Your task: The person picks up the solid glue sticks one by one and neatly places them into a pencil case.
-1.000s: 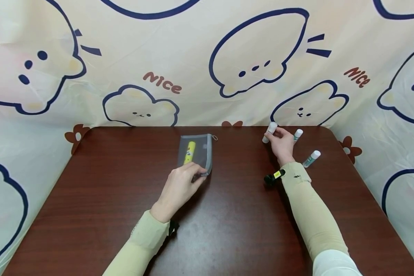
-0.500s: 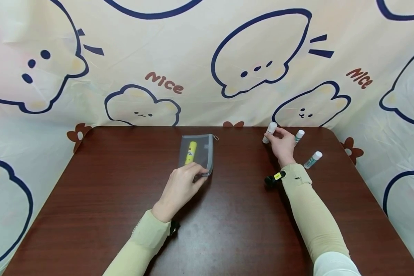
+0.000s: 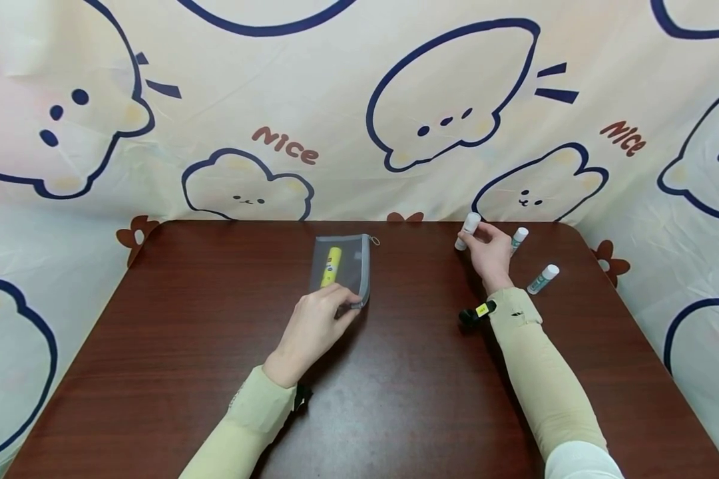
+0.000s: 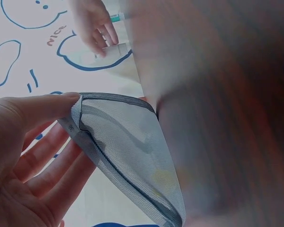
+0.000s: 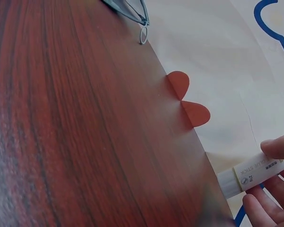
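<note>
My left hand pinches the near corner of a grey mesh zip pouch between thumb and fingers. In the left wrist view the pouch is held up at its zipped edge, with a yellow patch showing through the mesh. A yellow tube lies within the pouch's outline, its lower end hidden by that hand. At the back right, my right hand grips a white glue stick, lettered "GLUE STICK" in the right wrist view. Its lower end is at or close to the tabletop; I cannot tell whether it touches.
Two white-capped glue sticks with green labels are right of my right hand: one just beside it, another nearer me. A pull ring sticks out from the pouch's far corner. Patterned cloth rises behind the brown table.
</note>
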A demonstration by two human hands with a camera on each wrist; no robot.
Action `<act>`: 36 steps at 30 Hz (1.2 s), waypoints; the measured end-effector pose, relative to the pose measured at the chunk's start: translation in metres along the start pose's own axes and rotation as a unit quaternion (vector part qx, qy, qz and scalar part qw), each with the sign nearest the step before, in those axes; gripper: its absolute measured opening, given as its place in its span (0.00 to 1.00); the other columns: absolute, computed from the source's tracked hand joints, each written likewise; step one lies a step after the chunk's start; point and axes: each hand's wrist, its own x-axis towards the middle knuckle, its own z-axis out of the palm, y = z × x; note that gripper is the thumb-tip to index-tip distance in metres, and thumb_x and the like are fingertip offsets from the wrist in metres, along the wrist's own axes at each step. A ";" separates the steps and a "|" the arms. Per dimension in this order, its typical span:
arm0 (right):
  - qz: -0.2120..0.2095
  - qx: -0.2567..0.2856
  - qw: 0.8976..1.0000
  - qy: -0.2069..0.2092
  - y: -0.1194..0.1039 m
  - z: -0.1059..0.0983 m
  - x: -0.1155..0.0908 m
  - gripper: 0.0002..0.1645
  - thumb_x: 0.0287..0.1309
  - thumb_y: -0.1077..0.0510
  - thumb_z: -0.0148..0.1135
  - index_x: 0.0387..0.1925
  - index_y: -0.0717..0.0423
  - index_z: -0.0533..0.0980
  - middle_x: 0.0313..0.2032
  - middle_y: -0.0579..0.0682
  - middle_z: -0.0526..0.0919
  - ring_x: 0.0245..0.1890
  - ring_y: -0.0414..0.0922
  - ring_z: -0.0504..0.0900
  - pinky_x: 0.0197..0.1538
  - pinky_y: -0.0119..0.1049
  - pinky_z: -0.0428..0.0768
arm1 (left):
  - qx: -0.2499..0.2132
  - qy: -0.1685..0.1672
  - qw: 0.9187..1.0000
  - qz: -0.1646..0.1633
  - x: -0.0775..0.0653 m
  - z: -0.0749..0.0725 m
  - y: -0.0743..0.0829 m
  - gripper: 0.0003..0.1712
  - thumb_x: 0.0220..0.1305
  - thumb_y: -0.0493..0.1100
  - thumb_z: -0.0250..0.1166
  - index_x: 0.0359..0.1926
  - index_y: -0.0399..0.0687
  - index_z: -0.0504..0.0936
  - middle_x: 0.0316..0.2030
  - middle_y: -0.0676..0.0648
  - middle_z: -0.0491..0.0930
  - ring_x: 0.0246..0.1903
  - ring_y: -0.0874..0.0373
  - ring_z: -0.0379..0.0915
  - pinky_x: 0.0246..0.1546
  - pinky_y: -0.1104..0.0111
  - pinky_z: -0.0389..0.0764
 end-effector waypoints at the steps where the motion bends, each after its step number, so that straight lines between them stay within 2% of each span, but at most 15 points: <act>1: -0.003 0.000 1.000 0.001 0.000 0.000 -0.001 0.29 0.63 0.50 0.72 0.63 0.57 0.78 0.57 0.56 0.82 0.55 0.48 0.80 0.56 0.39 0.78 | 0.000 0.000 1.000 0.001 0.000 0.000 0.000 0.10 0.56 0.33 0.78 0.38 0.48 0.89 0.35 0.53 0.85 0.33 0.61 0.82 0.32 0.67 0.81; 14: -0.015 0.034 0.999 0.013 -0.003 0.002 -0.004 0.27 0.63 0.52 0.71 0.61 0.58 0.80 0.54 0.56 0.82 0.52 0.46 0.81 0.52 0.35 0.79 | 0.000 0.004 1.000 -0.001 0.000 0.000 0.001 0.11 0.55 0.33 0.78 0.38 0.49 0.89 0.35 0.53 0.85 0.32 0.61 0.81 0.31 0.66 0.81; 17: -0.020 0.033 0.999 0.017 -0.004 0.003 -0.005 0.27 0.63 0.51 0.72 0.60 0.58 0.80 0.53 0.56 0.82 0.51 0.45 0.81 0.51 0.35 0.79 | 0.002 0.007 1.000 0.002 0.000 -0.001 0.001 0.11 0.55 0.33 0.79 0.38 0.49 0.89 0.35 0.53 0.85 0.32 0.61 0.81 0.31 0.66 0.81; 25: -0.018 0.038 0.999 0.010 -0.007 0.002 -0.009 0.27 0.64 0.51 0.71 0.61 0.57 0.80 0.55 0.55 0.81 0.54 0.46 0.81 0.55 0.38 0.79 | 0.003 0.004 1.000 0.003 -0.001 0.000 0.001 0.11 0.55 0.33 0.78 0.38 0.49 0.89 0.35 0.53 0.85 0.32 0.61 0.81 0.31 0.66 0.81; 36: -0.028 0.032 0.999 0.007 -0.012 0.002 -0.012 0.27 0.64 0.50 0.71 0.61 0.56 0.80 0.54 0.54 0.81 0.52 0.45 0.81 0.53 0.37 0.79 | -0.004 0.010 1.000 0.008 0.000 0.000 0.001 0.11 0.53 0.32 0.79 0.37 0.47 0.89 0.35 0.52 0.85 0.32 0.59 0.82 0.30 0.65 0.81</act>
